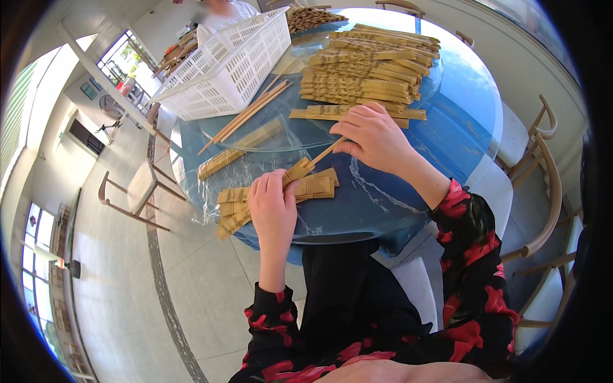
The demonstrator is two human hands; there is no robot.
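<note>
Low over the near edge of the table, my left hand (273, 205) is closed around a brown paper chopstick sleeve (298, 170). My right hand (378, 139) pinches the end of a pair of wooden chopsticks (330, 152), whose other end runs into the mouth of that sleeve. I cannot tell whether there is one stick or two. Several flat paper sleeves (316, 186) lie fanned under and beside my left hand. Past my right hand, a few long sleeves (316, 112) lie in front of a large stacked pile of similar brown sleeves (364, 73).
A blue marbled round table (440, 143) carries a glass turntable. On it are loose chopsticks (252, 115), a plastic-wrapped sleeve bundle (239, 150), a white slatted basket (220, 80) and a chopstick heap (313, 18). Chairs (143, 191) stand around; a person (220, 14) is across the table.
</note>
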